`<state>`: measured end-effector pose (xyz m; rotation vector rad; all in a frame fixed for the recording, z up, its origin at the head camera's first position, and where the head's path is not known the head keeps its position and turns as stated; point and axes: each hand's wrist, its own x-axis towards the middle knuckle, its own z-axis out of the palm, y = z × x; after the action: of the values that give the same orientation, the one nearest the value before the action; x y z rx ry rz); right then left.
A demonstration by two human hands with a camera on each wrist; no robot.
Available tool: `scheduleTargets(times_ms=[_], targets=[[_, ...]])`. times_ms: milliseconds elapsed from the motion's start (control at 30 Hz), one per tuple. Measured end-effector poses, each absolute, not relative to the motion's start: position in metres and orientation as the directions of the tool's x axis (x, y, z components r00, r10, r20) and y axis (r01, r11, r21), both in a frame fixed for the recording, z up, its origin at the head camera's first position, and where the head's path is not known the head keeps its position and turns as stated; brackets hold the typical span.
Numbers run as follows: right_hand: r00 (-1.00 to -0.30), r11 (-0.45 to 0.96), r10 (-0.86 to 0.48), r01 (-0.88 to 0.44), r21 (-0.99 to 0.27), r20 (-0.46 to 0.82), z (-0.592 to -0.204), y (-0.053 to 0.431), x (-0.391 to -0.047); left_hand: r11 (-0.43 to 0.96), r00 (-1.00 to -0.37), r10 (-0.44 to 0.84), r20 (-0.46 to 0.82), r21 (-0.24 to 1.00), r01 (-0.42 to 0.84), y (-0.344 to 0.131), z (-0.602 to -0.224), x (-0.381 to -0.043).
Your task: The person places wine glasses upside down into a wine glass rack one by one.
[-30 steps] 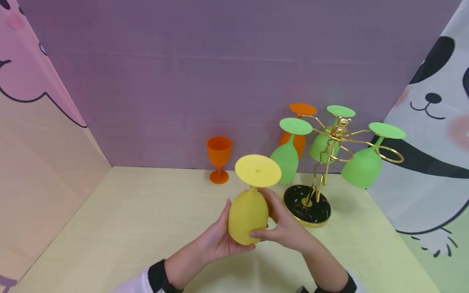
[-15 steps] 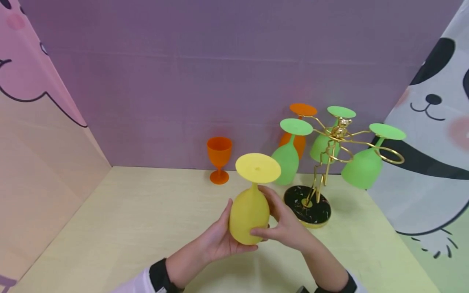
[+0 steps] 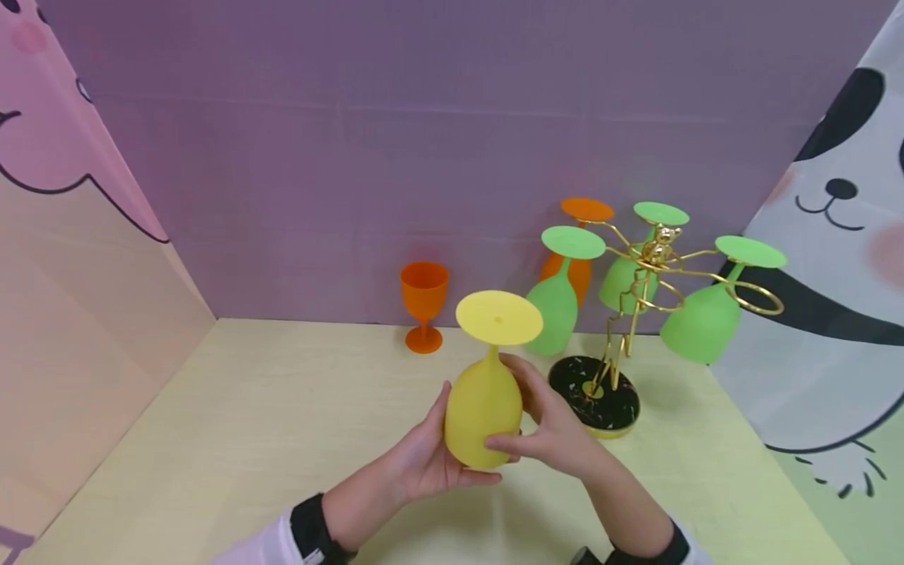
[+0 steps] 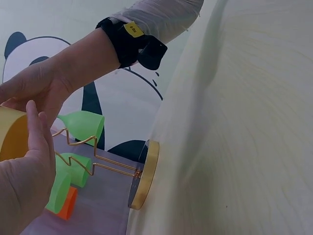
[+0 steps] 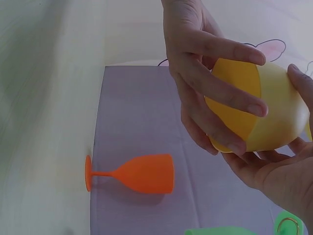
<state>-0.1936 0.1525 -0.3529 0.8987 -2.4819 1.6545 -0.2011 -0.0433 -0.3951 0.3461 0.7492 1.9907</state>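
A yellow plastic goblet (image 3: 483,416) is upside down above the table, its round foot on top and tilted toward the head camera. My left hand (image 3: 424,463) holds the bowl from the left and below; in the right wrist view its fingers (image 5: 234,95) spread across the bowl's rim and mouth. From the right, my right hand (image 3: 554,435) grips the same bowl, thumb on the near side and fingers behind. Those back fingers are mostly hidden in the head view. The left wrist view catches only part of the goblet (image 4: 12,134) at its left edge.
Right of the hands stands a gold wire goblet rack (image 3: 653,271) on a round black base (image 3: 593,396). Three green goblets (image 3: 554,310) and an orange one (image 3: 585,209) hang upside down from it. Another orange goblet (image 3: 424,290) stands upright near the purple back wall (image 3: 318,196).
The yellow goblet's foot has risen slightly in the head view and the goblet leans a little less toward the camera. Both hands keep hold of it with nearly the same grip.
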Motion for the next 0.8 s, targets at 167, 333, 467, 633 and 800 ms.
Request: scheduleTargets(times_ms=[167, 333, 467, 633, 800], targets=[[-0.835, 0.268, -0.444, -0.471, -0.84, 0.326, -0.352, 0.153, -0.195, -0.358, -0.523, 0.85, -0.067, 0.655, -0.665, -0.043, -0.393, -0.203], [-0.843, 0.285, -0.425, -0.472, -0.834, 0.331, -0.35, 0.153, -0.194, -0.348, -0.59, 0.802, -0.092, 0.731, -0.587, -0.045, -0.392, -0.207], [-0.853, 0.31, -0.397, -0.473, -0.825, 0.34, -0.348, 0.154, -0.194, -0.346, -0.661, 0.74, -0.124, 0.772, -0.533, -0.048, -0.394, -0.214], [-0.883, 0.327, -0.348, -0.43, -0.842, 0.316, -0.344, 0.159, -0.197, -0.357, -0.736, 0.657, -0.165, 0.792, -0.496, -0.06, -0.395, -0.226], [-0.9, 0.331, -0.324, -0.396, -0.856, 0.291, -0.341, 0.168, -0.201, -0.355, -0.797, 0.589, -0.138, 0.841, -0.407, -0.076, -0.385, -0.242]])
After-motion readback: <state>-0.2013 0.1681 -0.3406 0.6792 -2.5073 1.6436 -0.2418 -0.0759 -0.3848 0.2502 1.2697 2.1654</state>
